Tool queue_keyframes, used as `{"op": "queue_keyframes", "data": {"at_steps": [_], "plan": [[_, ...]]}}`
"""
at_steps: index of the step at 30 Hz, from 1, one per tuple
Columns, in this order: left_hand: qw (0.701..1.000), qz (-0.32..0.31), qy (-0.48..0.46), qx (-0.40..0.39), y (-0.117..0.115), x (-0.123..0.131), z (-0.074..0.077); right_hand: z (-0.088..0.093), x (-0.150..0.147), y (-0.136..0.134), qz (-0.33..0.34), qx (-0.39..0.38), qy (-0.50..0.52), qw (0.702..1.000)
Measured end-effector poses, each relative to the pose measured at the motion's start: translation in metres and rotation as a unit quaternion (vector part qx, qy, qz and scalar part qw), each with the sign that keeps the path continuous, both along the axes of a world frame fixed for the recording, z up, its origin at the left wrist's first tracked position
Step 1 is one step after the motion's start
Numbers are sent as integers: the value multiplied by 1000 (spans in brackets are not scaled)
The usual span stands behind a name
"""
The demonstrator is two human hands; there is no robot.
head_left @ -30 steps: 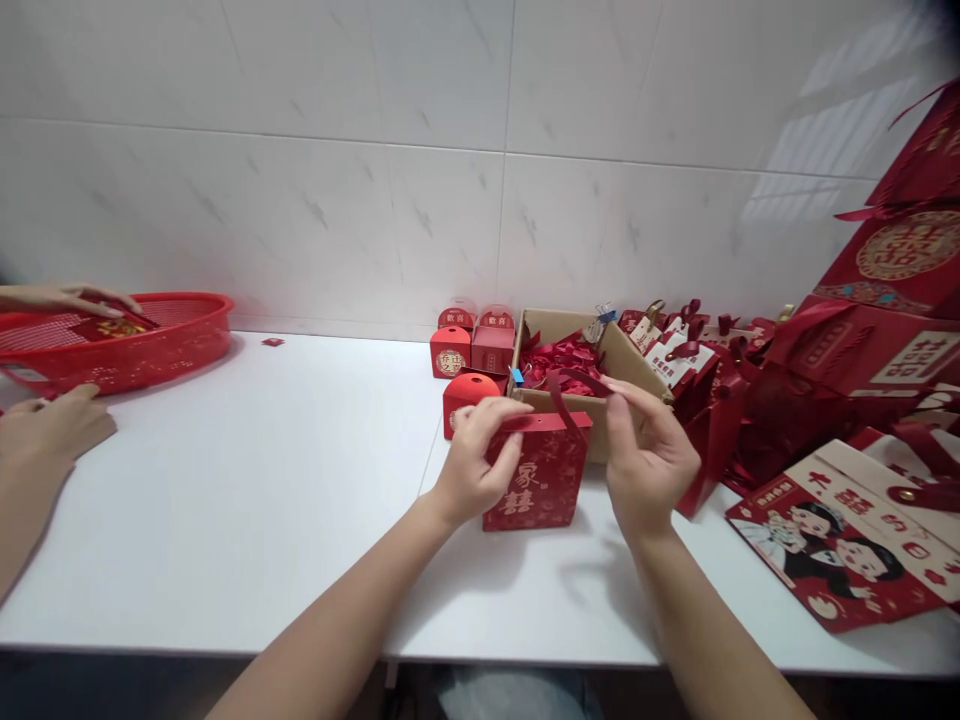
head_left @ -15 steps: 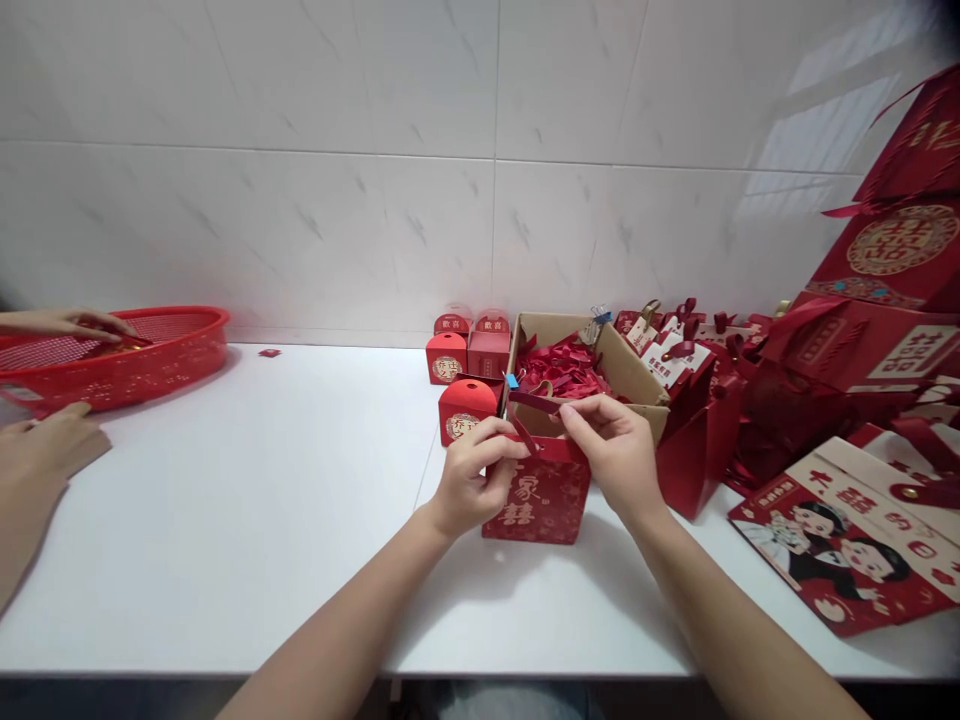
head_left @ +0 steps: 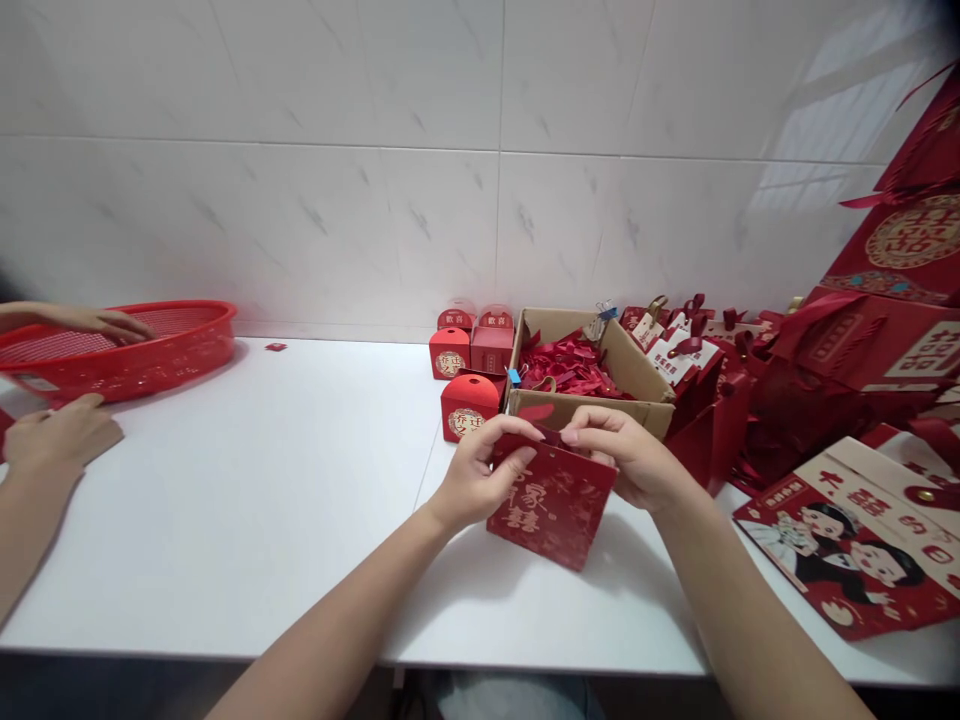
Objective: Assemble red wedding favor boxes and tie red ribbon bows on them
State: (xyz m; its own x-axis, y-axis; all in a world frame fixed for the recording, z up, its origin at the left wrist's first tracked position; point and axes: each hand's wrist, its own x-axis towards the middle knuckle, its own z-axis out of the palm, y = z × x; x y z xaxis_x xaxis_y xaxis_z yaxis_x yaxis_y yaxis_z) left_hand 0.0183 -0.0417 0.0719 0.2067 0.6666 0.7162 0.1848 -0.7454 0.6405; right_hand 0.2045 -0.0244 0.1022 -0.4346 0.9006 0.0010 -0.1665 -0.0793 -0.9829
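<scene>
The white desk (head_left: 262, 500) lies bare across its middle and left, open from the near edge back to the tiled wall (head_left: 375, 200). Its right side is crowded, with a cardboard box (head_left: 600, 408) of red ribbons just behind the hands and a flat printed bag (head_left: 855, 545) near the right edge. At far left another person's hand (head_left: 64, 440) rests beside a red basket (head_left: 150, 350). The red paper bag (head_left: 551, 505) stands tilted on the desk, just before the cardboard box, its top rim between both hands. The left hand (head_left: 484, 470) clasps the bag's upper left corner, fingers curled tight on it. The right hand (head_left: 634, 460) pinches the rim's right part, perhaps a ribbon end too.
</scene>
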Motion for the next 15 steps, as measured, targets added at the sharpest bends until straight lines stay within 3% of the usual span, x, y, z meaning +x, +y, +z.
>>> {"op": "queue_keyframes", "data": {"at_steps": [3, 15], "plan": [[998, -37, -8, -42, -2, 0, 1, 0, 3, -1, 47, -43, -3, 998], [995, -41, -31, -81, -2, 2, 2, -10, 8, 0, 2, 33, -29, 999]]}}
